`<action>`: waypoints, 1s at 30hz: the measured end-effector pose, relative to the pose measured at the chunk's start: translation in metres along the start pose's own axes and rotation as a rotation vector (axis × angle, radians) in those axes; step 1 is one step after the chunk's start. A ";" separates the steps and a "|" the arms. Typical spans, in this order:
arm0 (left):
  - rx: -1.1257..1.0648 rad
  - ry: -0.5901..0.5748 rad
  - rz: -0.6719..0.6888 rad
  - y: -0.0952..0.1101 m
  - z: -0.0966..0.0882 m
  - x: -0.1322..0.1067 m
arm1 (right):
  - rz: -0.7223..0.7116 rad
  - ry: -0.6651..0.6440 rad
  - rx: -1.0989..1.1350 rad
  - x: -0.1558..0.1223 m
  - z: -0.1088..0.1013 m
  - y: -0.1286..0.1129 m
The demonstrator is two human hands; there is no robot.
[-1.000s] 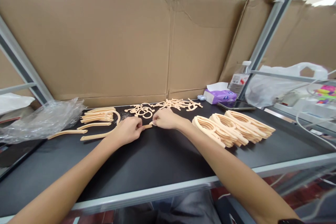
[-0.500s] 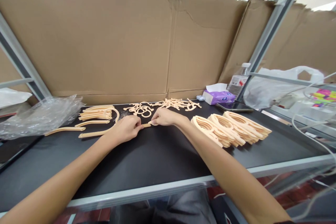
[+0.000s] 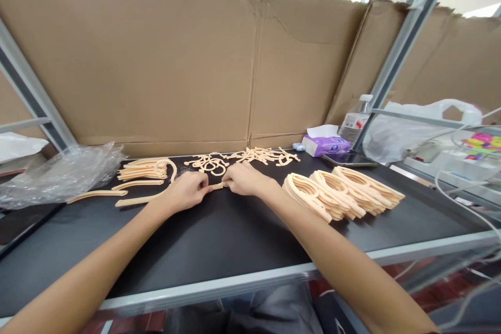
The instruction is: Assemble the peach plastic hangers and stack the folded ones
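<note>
My left hand (image 3: pixel 188 190) is closed round a long beige strip-shaped piece (image 3: pixel 138 201) with a curved hook. One end of that piece sticks out to the left, and a short length shows between my hands. My right hand (image 3: pixel 243 178) pinches at the right end of the same piece; whatever small part its fingertips may cover is hidden. Behind my hands lie a heap of beige rings and curls (image 3: pixel 214 164) and a heap of short beige sticks (image 3: pixel 256 155). Left of them is a stack of long beige strips (image 3: pixel 141 169), with loose strips (image 3: pixel 136 183) in front.
Stacked beige looped pieces (image 3: pixel 340 190) lie on the right of the black table (image 3: pixel 219 245). Behind them are a purple tissue pack (image 3: pixel 326 145), a phone (image 3: pixel 350 159) and a water bottle (image 3: pixel 355 121). Clear plastic wrap (image 3: pixel 66 172) lies left; cardboard (image 3: pixel 156 62) stands behind.
My right fingers have closed in against the end of the piece and turned slightly. The held piece has tilted a little; my left hand is nearly in the same place.
</note>
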State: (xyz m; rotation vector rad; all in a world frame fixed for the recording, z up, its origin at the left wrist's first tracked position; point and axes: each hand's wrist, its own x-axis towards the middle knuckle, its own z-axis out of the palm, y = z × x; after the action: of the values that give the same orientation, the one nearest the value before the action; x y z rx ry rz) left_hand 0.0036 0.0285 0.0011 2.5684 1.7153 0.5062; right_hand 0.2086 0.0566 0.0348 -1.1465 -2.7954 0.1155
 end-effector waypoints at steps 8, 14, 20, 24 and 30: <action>0.006 0.032 0.008 -0.001 0.001 -0.003 | -0.066 0.043 -0.017 -0.001 0.007 0.004; 0.011 0.073 -0.020 0.000 0.002 -0.003 | -0.024 0.111 0.061 0.006 0.019 0.013; -0.007 0.130 -0.040 0.005 -0.002 -0.004 | -0.014 0.208 0.132 0.007 0.022 0.012; -0.012 0.141 -0.023 0.006 -0.002 -0.005 | -0.068 0.274 0.092 0.004 0.022 0.003; 0.052 0.119 -0.013 0.007 0.002 -0.005 | -0.106 0.214 0.064 0.002 0.020 0.001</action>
State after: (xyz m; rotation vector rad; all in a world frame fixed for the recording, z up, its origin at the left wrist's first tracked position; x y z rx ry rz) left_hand 0.0086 0.0217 -0.0005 2.6102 1.8033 0.6340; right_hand 0.2051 0.0585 0.0149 -0.9348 -2.6364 0.0676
